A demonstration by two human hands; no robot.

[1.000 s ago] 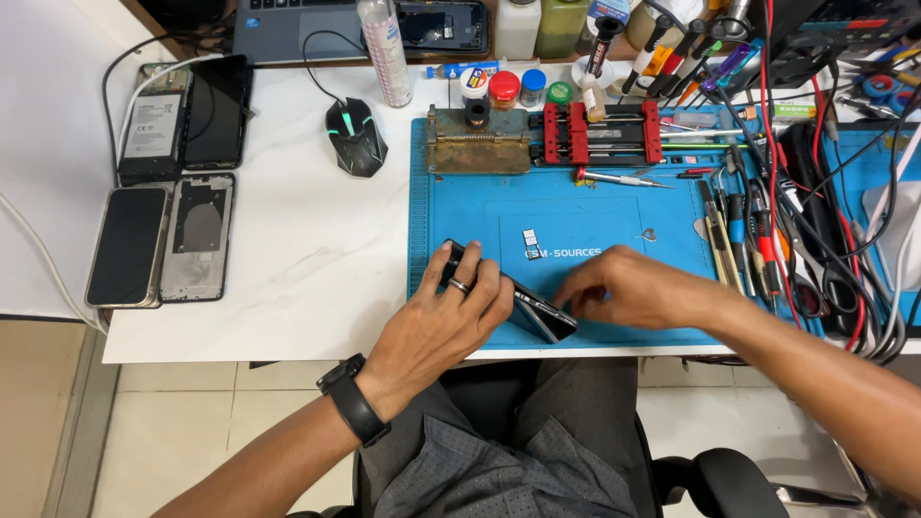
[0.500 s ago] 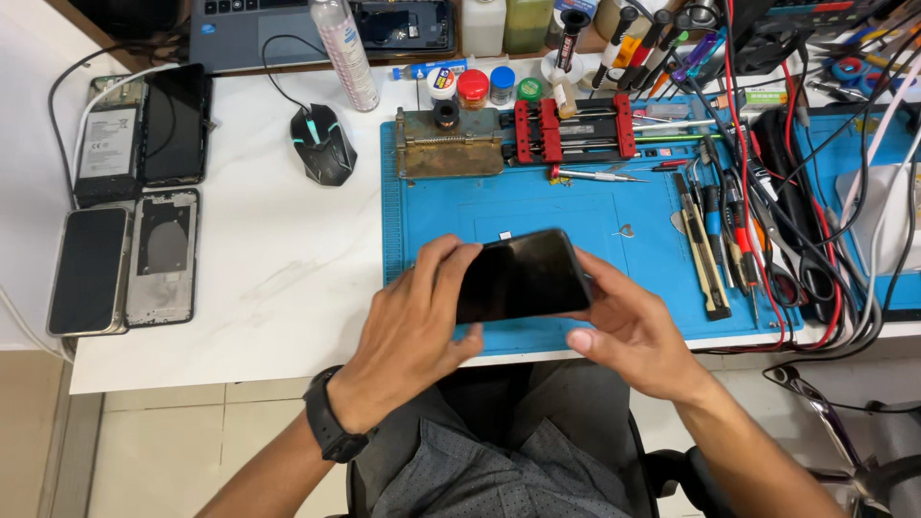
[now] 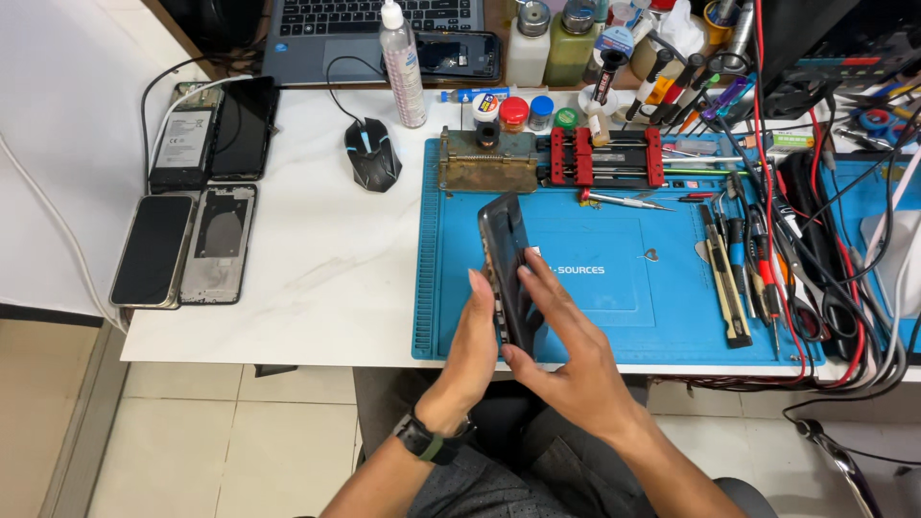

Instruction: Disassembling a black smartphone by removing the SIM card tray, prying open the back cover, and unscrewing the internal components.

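Dark phone (image 3: 508, 269) stands on edge, tilted, above the near part of the blue mat (image 3: 614, 317). We clamp it between both hands: left hand (image 3: 470, 355) flat against its back, right hand (image 3: 561, 360) with fingers spread over its face. Red clamp fixture (image 3: 604, 158) lies at the mat's far edge; black mouse (image 3: 370, 153) and four phones (image 3: 192, 201) sit left on the white table (image 3: 317, 278).

Dark-screened phone (image 3: 508, 273), tilted on edge, gripped between left hand (image 3: 472, 355) and right hand (image 3: 566, 369). Far left of the left hand: black phone screen (image 3: 152, 251), unlit. Beyond it, white rectangular battery label (image 3: 182, 139). Above the hands: labelled clear bottle (image 3: 401, 69).
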